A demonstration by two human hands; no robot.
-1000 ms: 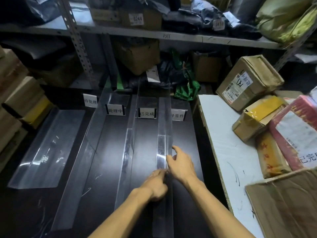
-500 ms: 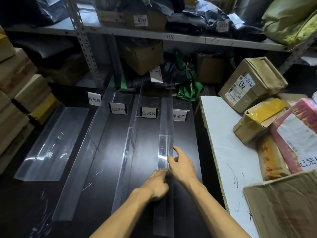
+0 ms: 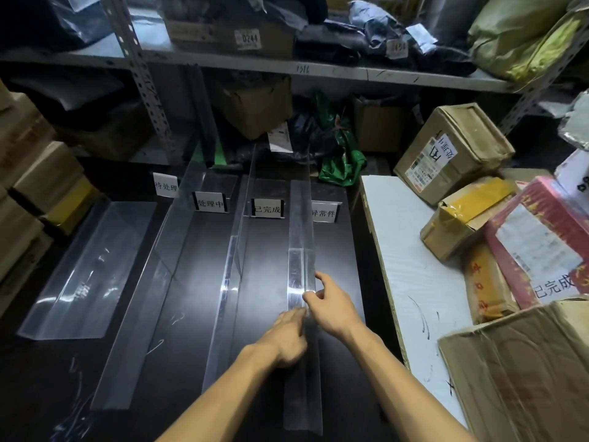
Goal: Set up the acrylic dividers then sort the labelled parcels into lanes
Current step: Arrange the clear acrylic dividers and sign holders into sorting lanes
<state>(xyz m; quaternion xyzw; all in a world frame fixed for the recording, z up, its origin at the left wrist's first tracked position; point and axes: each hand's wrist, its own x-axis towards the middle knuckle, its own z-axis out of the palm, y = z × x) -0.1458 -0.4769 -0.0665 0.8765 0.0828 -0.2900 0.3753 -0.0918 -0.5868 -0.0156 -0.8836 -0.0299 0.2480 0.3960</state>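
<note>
Several clear acrylic dividers stand lengthwise on a black table (image 3: 338, 250). My left hand (image 3: 288, 338) and right hand (image 3: 333, 306) meet on the rightmost divider (image 3: 301, 237), fingers pinching its upright edge from either side. A second divider (image 3: 234, 250) and a third divider (image 3: 165, 260) stand to the left, and a fourth acrylic piece (image 3: 92, 266) lies at the far left. White lane labels (image 3: 267, 208) stand at the far end of the lanes. Labelled parcels, such as a red parcel (image 3: 535, 237), sit piled on the right.
A white board (image 3: 411, 263) lies right of the black table, carrying cardboard boxes (image 3: 452, 151) and a large taped carton (image 3: 522, 371) in front. Stacked boxes (image 3: 28, 186) line the left edge. A metal shelf (image 3: 287, 65) with bags and boxes crosses the back.
Both hands stay together on the rightmost divider. The view has shifted slightly, and the right hand's fingers have moved a little along the divider's edge.
</note>
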